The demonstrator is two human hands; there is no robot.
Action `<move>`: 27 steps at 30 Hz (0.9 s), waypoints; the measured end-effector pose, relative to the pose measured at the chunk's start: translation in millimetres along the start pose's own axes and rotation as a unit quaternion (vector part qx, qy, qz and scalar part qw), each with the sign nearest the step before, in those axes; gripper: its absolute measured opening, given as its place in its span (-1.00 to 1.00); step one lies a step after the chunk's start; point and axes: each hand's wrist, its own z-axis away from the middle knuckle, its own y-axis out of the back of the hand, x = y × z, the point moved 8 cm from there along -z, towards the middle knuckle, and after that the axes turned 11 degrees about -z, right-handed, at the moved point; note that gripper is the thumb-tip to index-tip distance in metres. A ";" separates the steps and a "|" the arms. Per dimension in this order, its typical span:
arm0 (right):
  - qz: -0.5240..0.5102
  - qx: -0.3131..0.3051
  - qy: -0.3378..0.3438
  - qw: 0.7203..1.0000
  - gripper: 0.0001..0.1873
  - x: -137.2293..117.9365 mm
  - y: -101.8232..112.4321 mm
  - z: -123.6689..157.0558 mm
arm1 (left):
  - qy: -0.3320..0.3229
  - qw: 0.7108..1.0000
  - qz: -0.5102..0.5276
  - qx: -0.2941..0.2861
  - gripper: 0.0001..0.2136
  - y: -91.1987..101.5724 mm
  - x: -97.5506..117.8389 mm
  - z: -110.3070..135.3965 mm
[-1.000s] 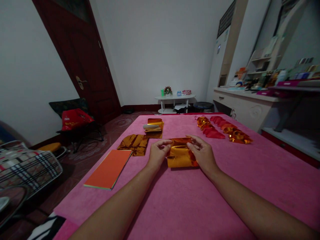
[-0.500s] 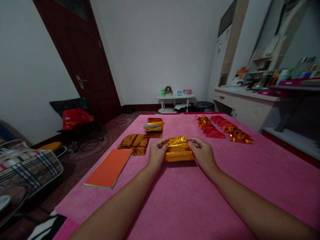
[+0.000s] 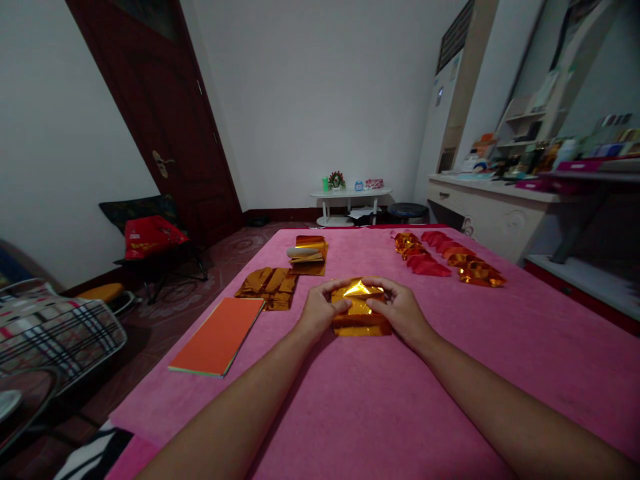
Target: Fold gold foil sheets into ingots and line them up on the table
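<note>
A shiny gold foil sheet (image 3: 361, 323), creased into folds, is between my hands over the pink cloth. My left hand (image 3: 320, 308) grips its left side, thumb on the near face and fingers along the far edge. On the right side, my right hand (image 3: 401, 308) pinches it the same way. The tips of my fingers behind the foil are partly hidden. Left of my hands lie a flat pile of folded gold foil (image 3: 270, 288) and a stack of gold foil sheets (image 3: 311, 257) with a pale roll-shaped thing (image 3: 300, 253) on it.
An orange paper stack (image 3: 220, 337) lies on the left of the pink-covered table (image 3: 380, 407). Two rows of folded foil pieces, red and gold (image 3: 417, 255) and red, orange and gold (image 3: 463, 259), lie at the far right. Beyond stands a small white table (image 3: 353, 194).
Both thumbs have moved inward onto the foil's near face, and my fingers now curl over its far edge. The foil's upper part is bent and tilted differently, catching more light.
</note>
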 end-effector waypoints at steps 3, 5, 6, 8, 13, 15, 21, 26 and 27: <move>-0.012 -0.012 -0.015 1.000 -0.57 5.4 -1.9 -1.2 | -0.004 1.000 -0.008 -0.007 -0.53 -0.1 -2.7 -1.8; -0.020 -0.010 -0.024 0.999 -0.55 8.5 -1.5 -1.8 | -0.001 1.000 -0.016 0.004 -0.55 2.1 -4.9 -3.0; -0.020 -0.008 -0.027 0.999 -0.56 9.4 -1.0 -2.0 | -0.002 1.000 -0.018 0.010 -0.55 3.3 -5.6 -3.5; -0.016 0.000 -0.027 1.000 -0.57 9.7 0.3 -2.2 | -0.005 1.000 -0.015 0.020 -0.57 5.4 -6.4 -4.4; 0.010 0.019 -0.016 1.000 -0.66 7.9 2.7 -1.8 | -0.009 0.999 -0.013 0.049 -0.65 10.5 -8.6 -6.2; 0.019 0.026 -0.010 0.999 -0.70 7.6 3.5 -1.9 | -0.018 0.998 -0.029 0.060 -0.70 12.2 -7.5 -6.6; 0.042 0.021 0.010 0.999 -0.74 4.0 3.5 -1.5 | -0.053 0.993 -0.088 0.063 -0.78 13.7 1.1 -5.1; 0.030 0.015 0.026 0.999 -0.71 -3.9 2.4 0.8 | -0.097 0.984 -0.130 0.077 -0.81 15.5 14.8 -1.3; 0.031 0.025 0.031 0.999 -0.71 -5.2 3.8 1.2 | -0.099 0.984 -0.129 0.079 -0.82 15.5 16.1 -0.7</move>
